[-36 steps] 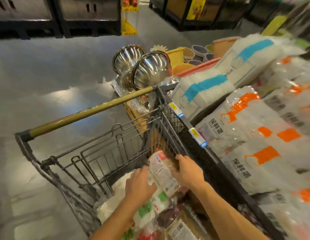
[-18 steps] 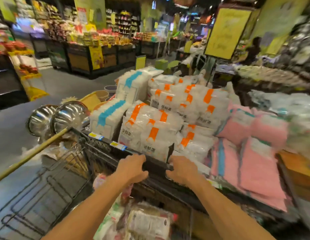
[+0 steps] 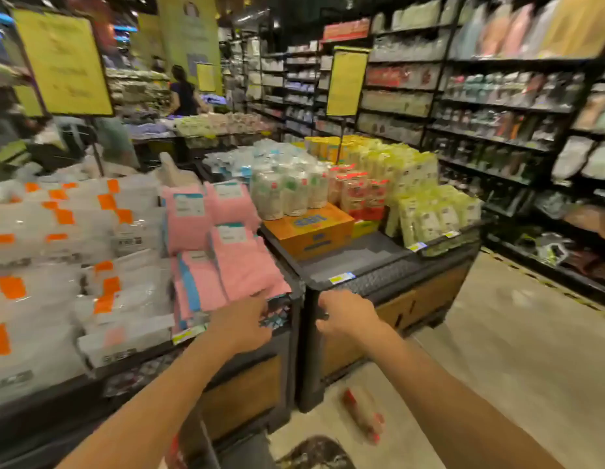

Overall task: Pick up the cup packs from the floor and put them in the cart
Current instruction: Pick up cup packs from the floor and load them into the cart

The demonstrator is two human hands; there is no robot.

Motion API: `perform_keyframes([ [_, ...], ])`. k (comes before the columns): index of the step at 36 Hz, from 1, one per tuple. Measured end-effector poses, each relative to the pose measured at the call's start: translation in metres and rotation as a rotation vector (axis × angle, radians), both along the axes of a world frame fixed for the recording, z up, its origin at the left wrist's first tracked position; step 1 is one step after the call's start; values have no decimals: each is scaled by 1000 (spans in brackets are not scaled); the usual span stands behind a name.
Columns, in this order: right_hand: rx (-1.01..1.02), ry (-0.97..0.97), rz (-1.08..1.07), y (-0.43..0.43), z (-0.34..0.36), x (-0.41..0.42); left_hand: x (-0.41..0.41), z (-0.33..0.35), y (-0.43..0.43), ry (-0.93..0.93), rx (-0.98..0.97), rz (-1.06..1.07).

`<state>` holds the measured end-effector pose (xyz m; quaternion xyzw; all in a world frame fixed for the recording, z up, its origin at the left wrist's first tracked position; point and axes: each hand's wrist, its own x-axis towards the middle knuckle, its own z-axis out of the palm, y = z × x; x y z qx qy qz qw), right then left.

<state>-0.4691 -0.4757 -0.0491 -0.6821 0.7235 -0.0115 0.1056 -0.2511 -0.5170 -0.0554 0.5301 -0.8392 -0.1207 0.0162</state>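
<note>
Cup pack: one long sleeve of cups (image 3: 363, 415), red and clear, lies on the floor in the lower centre of the frame, near the foot of the display table (image 3: 389, 286). It is blurred, so I cannot read its details.
Long axis: it runs from upper left to lower right in the frame, flat on the floor.
Left hand: the left hand (image 3: 241, 324) is at centre frame, in front of the pink packs (image 3: 226, 262). The fingers are curled, and I cannot tell if they hold anything.
Right hand: the right hand (image 3: 346, 319) is just beside the dark rim of the display table. The fingers are bent toward the rim, and I cannot tell if they grip it.
Direction from the grip: the pack is well below both hands, almost straight under the right hand and partly under the right forearm.
Nearer hand: the right one, I think.
Cart: not plainly in view.
Next move: probably the right hand must go down and close across the middle of the sleeve.
</note>
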Motion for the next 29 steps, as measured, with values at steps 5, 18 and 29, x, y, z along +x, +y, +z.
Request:
perform_keyframes([
  [5,14,38,-290,86,2,-74,-89,3,18,-53,-39,-317],
  [18,71,17,-883,336,-14,-191,-279,-18,172,-134,82,-799],
  [29,87,-11,-1033,465,-28,-308,-439,-31,281,-117,100,-941],
])
